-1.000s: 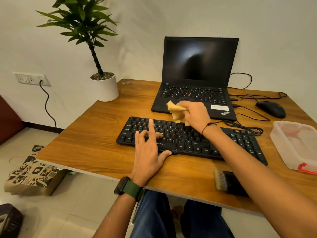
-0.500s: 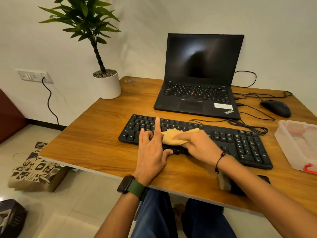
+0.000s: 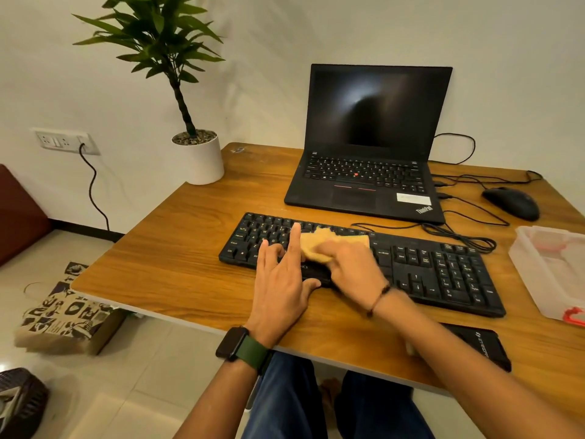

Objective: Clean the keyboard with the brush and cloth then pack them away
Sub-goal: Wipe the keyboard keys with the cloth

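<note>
A black keyboard [image 3: 443, 274] lies across the middle of the wooden table [image 3: 177, 248]. My left hand [image 3: 278, 280] rests on the keyboard's left half, fingers straight, index finger stretched over the keys. Just right of it, my right hand [image 3: 351, 267] holds a yellow cloth [image 3: 329, 240] down on the keys, fingers curled over it. The black brush [image 3: 478, 345] lies at the table's front edge, its bristle end mostly hidden behind my right forearm.
A clear plastic container [image 3: 519, 248] with a red latch stands at the right edge. Behind the keyboard are an open laptop [image 3: 373, 172], a black mouse [image 3: 511, 202] and loose cables [image 3: 459, 236]. A potted plant [image 3: 199, 160] occupies the far left corner.
My right hand brought the cloth down from near the laptop onto the keyboard's middle and keeps rubbing there. My left hand has stayed on the keys.
</note>
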